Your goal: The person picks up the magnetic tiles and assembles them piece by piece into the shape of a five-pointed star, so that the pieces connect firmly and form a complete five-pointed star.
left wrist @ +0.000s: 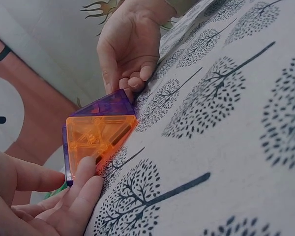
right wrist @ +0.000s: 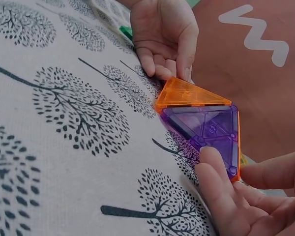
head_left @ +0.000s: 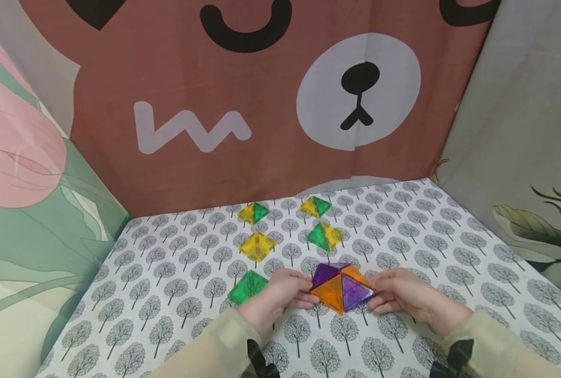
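Observation:
A low, faceted dome of translucent magnetic tiles (head_left: 341, 289), orange and purple triangles joined at a peak, is held between both hands, close over the cloth. My left hand (head_left: 287, 289) pinches its left corner, fingertips against an orange tile (left wrist: 91, 135) in the left wrist view. On the opposite corner, my right hand (head_left: 405, 291) grips with thumb and fingers; the right wrist view shows its fingertips on a purple tile (right wrist: 214, 130). Beside the left hand lies a green tile piece (head_left: 247, 286), partly hidden by that hand.
Behind the dome stand small yellow-and-green tile pyramids: one at back left (head_left: 253, 212), one at back right (head_left: 315, 206), and another nearer (head_left: 325, 236). A yellow tile piece (head_left: 257, 245) sits left of them. White tree-print cloth (head_left: 162, 331) covers the table; a brown bear curtain (head_left: 271, 163) hangs behind.

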Tool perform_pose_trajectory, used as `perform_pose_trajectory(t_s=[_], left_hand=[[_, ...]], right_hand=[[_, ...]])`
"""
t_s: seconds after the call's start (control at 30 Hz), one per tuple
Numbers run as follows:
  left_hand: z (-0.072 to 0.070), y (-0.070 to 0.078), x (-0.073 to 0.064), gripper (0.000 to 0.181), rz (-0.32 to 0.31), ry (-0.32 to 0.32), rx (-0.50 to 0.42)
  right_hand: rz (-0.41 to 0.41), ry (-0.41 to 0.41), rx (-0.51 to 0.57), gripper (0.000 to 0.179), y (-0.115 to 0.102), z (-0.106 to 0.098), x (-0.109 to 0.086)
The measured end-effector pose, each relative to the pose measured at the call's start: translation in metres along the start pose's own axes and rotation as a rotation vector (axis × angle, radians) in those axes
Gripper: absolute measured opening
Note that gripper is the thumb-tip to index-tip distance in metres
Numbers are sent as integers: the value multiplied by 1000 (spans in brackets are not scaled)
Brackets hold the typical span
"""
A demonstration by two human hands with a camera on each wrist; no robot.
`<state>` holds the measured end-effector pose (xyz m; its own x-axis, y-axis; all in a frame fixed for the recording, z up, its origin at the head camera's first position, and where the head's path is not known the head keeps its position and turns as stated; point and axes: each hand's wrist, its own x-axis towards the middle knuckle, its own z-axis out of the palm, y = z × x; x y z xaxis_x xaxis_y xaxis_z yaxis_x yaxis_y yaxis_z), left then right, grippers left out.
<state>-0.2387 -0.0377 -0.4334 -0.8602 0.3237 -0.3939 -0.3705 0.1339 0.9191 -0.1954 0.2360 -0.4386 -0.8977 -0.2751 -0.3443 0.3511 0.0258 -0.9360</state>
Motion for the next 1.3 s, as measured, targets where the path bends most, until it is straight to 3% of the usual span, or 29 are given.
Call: perform_pose_trajectory(t_s=[0.37, 0.7, 0.9, 1.1, 1.3], left_hand=[[-11, 1, -7, 28, 8, -130, 130], [-15, 3, -13, 30, -10, -133, 145], [-18, 2, -13, 29, -6, -140, 125], [-17, 3, -16, 29, 5, -155, 126], [-27, 20, -31, 36, 58, -181, 143]], right_hand=[[-5, 50, -133, 43, -5, 3, -2], [3, 30, -126, 39, -5, 0, -6], [-7, 70, -133, 44, -5, -2, -8], [-20, 50, -121, 46, -6, -4, -10], [-22, 169, -144, 47, -17, -1, -13]])
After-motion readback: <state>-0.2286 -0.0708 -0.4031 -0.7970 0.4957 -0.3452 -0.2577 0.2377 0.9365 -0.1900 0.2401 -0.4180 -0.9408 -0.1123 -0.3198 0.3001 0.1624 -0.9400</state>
